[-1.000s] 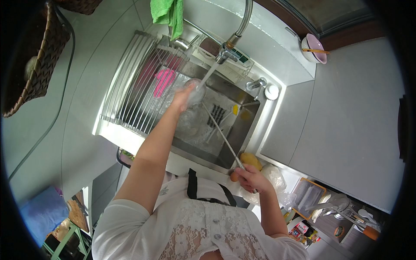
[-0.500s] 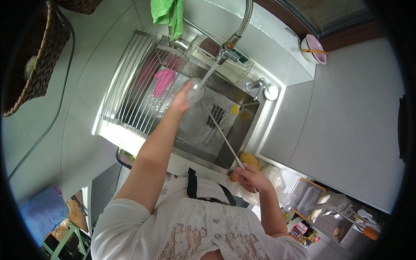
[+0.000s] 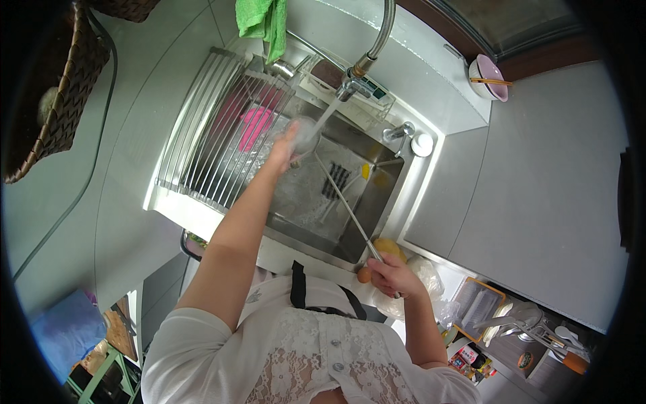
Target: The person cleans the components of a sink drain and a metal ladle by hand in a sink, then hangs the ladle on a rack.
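Over the steel sink (image 3: 385, 214), my right hand (image 3: 393, 275) is closed around the grip end of a long thin metal handle (image 3: 350, 212). The handle slants up and left to a round, pale head (image 3: 307, 135), which looks like a ladle or skimmer; splashing and blur hide which. My left hand (image 3: 281, 151) is closed on the left side of that head, its fingers partly blurred. Water from the faucet (image 3: 349, 86) runs onto the head beside my fingers.
A roll-up metal rack (image 3: 202, 135) covers the sink's left part, with a bright pink item (image 3: 256, 128) under its bars. A green towel (image 3: 261, 27) hangs behind. A yellow round item (image 3: 389, 248) and a clear plastic bag (image 3: 425, 277) lie near my right hand.
My left hand has shifted slightly over the round head and its fingers have blurred. The handle's far end has moved slightly; my right hand stays almost in place. Water still runs.
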The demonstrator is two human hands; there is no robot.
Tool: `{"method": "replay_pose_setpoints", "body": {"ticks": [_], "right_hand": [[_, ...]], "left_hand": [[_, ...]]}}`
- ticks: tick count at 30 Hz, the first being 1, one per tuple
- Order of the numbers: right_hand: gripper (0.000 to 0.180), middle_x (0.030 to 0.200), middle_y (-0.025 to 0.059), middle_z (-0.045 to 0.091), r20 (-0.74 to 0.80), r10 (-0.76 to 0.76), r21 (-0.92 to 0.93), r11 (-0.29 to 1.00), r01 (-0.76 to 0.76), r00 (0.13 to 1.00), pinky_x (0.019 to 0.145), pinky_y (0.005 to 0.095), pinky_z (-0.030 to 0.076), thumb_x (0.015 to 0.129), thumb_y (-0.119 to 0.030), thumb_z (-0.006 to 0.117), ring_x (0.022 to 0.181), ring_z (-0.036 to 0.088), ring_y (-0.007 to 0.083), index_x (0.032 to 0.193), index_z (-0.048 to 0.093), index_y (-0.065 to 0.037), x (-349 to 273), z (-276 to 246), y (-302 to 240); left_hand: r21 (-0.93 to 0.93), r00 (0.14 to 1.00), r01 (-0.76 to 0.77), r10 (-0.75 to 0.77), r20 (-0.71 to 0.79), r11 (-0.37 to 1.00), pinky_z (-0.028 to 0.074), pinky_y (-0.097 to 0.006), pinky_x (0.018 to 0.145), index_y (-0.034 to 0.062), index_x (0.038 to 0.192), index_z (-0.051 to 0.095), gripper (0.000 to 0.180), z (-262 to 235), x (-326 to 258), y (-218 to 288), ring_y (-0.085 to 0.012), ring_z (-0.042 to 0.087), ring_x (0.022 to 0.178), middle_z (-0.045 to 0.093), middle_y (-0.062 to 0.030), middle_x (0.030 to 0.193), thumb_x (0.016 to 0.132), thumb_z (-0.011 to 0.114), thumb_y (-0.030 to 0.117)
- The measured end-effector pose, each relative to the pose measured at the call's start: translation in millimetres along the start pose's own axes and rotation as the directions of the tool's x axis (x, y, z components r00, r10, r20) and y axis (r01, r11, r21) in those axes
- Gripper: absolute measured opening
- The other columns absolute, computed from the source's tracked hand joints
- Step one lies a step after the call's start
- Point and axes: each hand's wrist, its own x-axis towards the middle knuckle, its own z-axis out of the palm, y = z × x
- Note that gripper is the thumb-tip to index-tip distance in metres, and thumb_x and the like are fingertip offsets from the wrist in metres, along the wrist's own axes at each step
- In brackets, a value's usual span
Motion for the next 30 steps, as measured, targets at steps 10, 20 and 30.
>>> {"method": "replay_pose_setpoints", "body": {"ticks": [10,20,30], "right_hand": [[0.033,0.053,0.0138,0.053,-0.348,-0.615,-0.873,0.488,-0.006,0.708,0.045,0.0386,0.043,0.086,-0.037,0.051,0.046,0.053,0.0301,0.08,0.054,-0.005,4.7,7.3,21.2],[0.024,0.063,0.0073,0.06,-0.2,-0.862,-0.97,0.107,-0.218,0.466,0.047,0.0339,0.045,0.075,-0.028,0.064,0.051,0.057,0.0243,0.093,0.063,-0.013,-7.2,-8.7,22.5],[0.022,0.072,0.0078,0.063,-0.201,-0.864,-0.976,0.135,-0.172,0.462,0.053,0.0344,0.048,0.075,-0.021,0.065,0.061,0.06,0.026,0.093,0.064,-0.01,-6.3,-8.9,18.7]], "left_hand": [[-0.36,0.985,0.094,-0.034,0.17,0.928,0.045,-0.033,0.076,0.0033,0.107,0.055,0.037,-14.1,4.6,10.7,-0.0184,0.057,0.077,0.06,-0.0077,0.092,0.084,0.057,0.033],[0.643,0.978,-0.071,-0.073,0.194,0.762,0.039,-0.022,0.04,-0.0038,0.108,0.051,0.06,14.4,-17.3,55.3,-0.0107,0.05,0.053,0.058,-0.006,0.078,0.073,0.069,0.041],[0.651,0.997,0.075,-0.063,-0.042,0.755,0.037,-0.029,0.044,-0.0092,0.096,0.057,0.062,25.7,-13.2,50.4,-0.0123,0.048,0.053,0.057,-0.0072,0.069,0.067,0.072,0.043]]}}
